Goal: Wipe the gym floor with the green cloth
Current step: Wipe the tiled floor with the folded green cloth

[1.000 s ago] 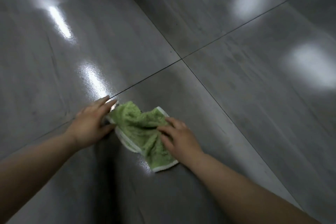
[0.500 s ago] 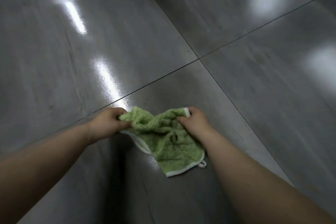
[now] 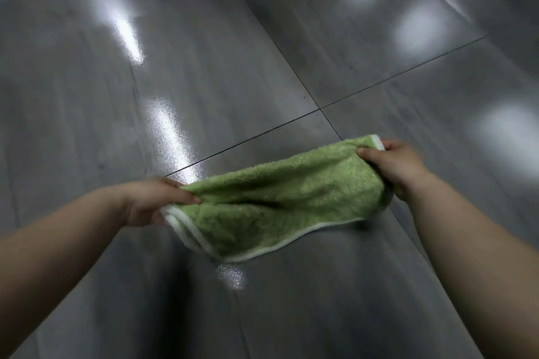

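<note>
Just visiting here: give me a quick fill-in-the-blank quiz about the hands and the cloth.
The fluffy cloth is ____ in colour.
Its thin hem is ____.
The left hand and right hand hold it stretched ____ them.
The glossy grey floor is laid in large ____.
Missing: green, white, between, tiles.

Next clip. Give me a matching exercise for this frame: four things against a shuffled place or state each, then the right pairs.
1. left hand
2. right hand
3. cloth
4. floor

A. glossy grey tiles
B. stretched between both hands
C. grips the cloth's far end
D. grips the cloth's near end

Pairs: 1-D, 2-C, 3-B, 4-A
</note>
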{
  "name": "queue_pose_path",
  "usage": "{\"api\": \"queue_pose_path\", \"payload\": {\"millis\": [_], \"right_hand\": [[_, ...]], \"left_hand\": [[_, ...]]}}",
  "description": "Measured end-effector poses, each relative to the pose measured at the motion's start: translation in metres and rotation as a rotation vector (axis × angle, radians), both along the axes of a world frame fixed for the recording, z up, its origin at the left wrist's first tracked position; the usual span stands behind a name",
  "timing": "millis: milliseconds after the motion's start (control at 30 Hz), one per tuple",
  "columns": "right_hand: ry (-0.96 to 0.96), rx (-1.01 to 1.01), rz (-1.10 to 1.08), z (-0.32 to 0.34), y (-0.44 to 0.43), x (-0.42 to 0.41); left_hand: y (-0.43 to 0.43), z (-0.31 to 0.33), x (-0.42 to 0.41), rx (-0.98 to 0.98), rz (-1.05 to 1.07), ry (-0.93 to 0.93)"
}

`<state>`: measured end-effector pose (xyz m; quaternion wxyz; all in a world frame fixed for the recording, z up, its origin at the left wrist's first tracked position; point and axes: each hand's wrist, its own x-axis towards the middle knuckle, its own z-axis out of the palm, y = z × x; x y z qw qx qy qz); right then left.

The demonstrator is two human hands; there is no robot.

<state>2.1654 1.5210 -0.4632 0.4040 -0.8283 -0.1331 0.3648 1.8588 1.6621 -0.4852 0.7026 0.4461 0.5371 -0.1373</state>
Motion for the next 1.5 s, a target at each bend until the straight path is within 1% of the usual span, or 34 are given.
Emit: {"api": "queue_pose_path", "payload": {"millis": [67, 100, 167, 200, 267, 300, 333, 367, 400, 467, 500, 533, 600, 633, 667, 700, 733, 767, 800, 900, 933, 1000, 1067, 1100, 1133, 1167, 1200, 1233, 1300, 1367, 1400, 1433, 1467, 1500], "right_hand": [[-0.074, -0.017, 0.005, 0.003, 0.011, -0.018], [-0.119, -0.018, 0.009, 0.003, 0.018, -0.032], [-0.152, 0.011, 0.073, 0.001, 0.037, -0.072], [-0.125, 0.043, 0.147, 0.001, 0.046, -0.100], [0.055, 0.086, 0.316, 0.002, 0.056, -0.159], [0.183, 0.063, 0.413, -0.003, 0.059, -0.183], [0.255, 0.014, 0.511, -0.007, 0.059, -0.201], [0.223, -0.015, 0.600, -0.015, 0.056, -0.211], [0.083, -0.024, 0.690, -0.019, 0.054, -0.214], [-0.500, 0.023, 0.709, -0.031, 0.051, -0.203], [-0.683, 0.027, 0.762, -0.039, 0.050, -0.197], [-0.793, -0.021, 0.868, -0.048, 0.049, -0.194], [-0.739, -0.200, 1.251, -0.064, 0.046, -0.199], [-0.687, -0.255, 1.384, -0.075, 0.045, -0.199], [-0.717, -0.221, 1.421, -0.080, 0.046, -0.195], [-0.801, -0.192, 1.454, -0.087, 0.049, -0.187], [-0.841, -0.215, 1.431, -0.096, 0.050, -0.175], [-0.904, -0.204, 1.366, -0.105, 0.049, -0.160], [-0.920, -0.211, 1.292, -0.112, 0.048, -0.144], [-0.965, -0.371, 1.038, -0.118, 0.043, -0.090], [-0.933, -0.391, 0.915, -0.115, 0.044, -0.080], [-0.788, -0.476, 0.672, -0.110, 0.055, -0.075], [-0.690, -0.506, 0.428, -0.112, 0.080, -0.094], [-0.648, -0.512, 0.365, -0.114, 0.099, -0.113], [-0.672, -0.482, 0.370, -0.118, 0.117, -0.136], [-0.753, -0.407, 0.438, -0.121, 0.133, -0.165], [-0.838, -0.332, 0.560, -0.123, 0.146, -0.196], [-0.900, -0.281, 0.752, -0.123, 0.154, -0.228], [-0.928, -0.159, 1.158, -0.120, 0.163, -0.262], [-0.973, 0.045, 1.411, -0.119, 0.181, -0.237], [-1.025, 0.102, 1.471, -0.123, 0.192, -0.210], [-1.121, 0.132, 1.457, -0.128, 0.201, -0.179], [-1.162, 0.116, 1.368, -0.130, 0.208, -0.148], [-1.140, 0.065, 1.243, -0.130, 0.213, -0.119]], "left_hand": [[0.008, -0.006, -0.002, 0.220, 0.069, 0.126], [0.012, -0.010, -0.004, 0.309, 0.111, 0.143], [0.017, -0.017, -0.012, 0.421, 0.175, 0.136], [0.018, -0.019, -0.017, 0.446, 0.201, 0.126], [0.017, -0.022, -0.025, 0.491, 0.247, 0.134], [0.015, -0.024, -0.029, 0.536, 0.243, 0.161], [0.012, -0.025, -0.032, 0.585, 0.211, 0.197], [0.008, -0.025, -0.035, 0.633, 0.166, 0.232], [0.005, -0.024, -0.037, 0.667, 0.122, 0.256], [0.003, -0.025, -0.041, 0.721, 0.019, 0.260], [0.003, -0.027, -0.044, 0.755, -0.051, 0.263], [0.004, -0.030, -0.047, 0.787, -0.144, 0.285], [0.006, -0.037, -0.052, 0.823, -0.378, 0.448], [0.007, -0.039, -0.053, 0.817, -0.477, 0.559], [0.008, -0.040, -0.055, 0.803, -0.529, 0.648], [0.011, -0.042, -0.058, 0.794, -0.541, 0.703], [0.015, -0.043, -0.062, 0.790, -0.545, 0.732], [0.018, -0.045, -0.066, 0.779, -0.549, 0.749], [0.020, -0.048, -0.072, 0.770, -0.555, 0.755], [0.024, -0.060, -0.083, 0.738, -0.529, 0.719], [0.025, -0.063, -0.085, 0.731, -0.513, 0.695], [0.027, -0.067, -0.087, 0.724, -0.487, 0.652], [0.029, -0.067, -0.087, 0.712, -0.499, 0.628], [0.030, -0.066, -0.087, 0.701, -0.504, 0.621], [0.030, -0.065, -0.088, 0.688, -0.503, 0.615], [0.031, -0.065, -0.088, 0.677, -0.510, 0.615], [0.032, -0.066, -0.088, 0.669, -0.524, 0.621], [0.034, -0.066, -0.088, 0.652, -0.537, 0.630], [0.035, -0.067, -0.089, 0.613, -0.556, 0.643], [0.037, -0.067, -0.089, 0.615, -0.576, 0.650], [0.038, -0.067, -0.089, 0.619, -0.565, 0.637], [0.038, -0.067, -0.090, 0.623, -0.551, 0.617], [0.037, -0.066, -0.092, 0.627, -0.547, 0.601], [0.037, -0.067, -0.093, 0.626, -0.546, 0.591]]}}
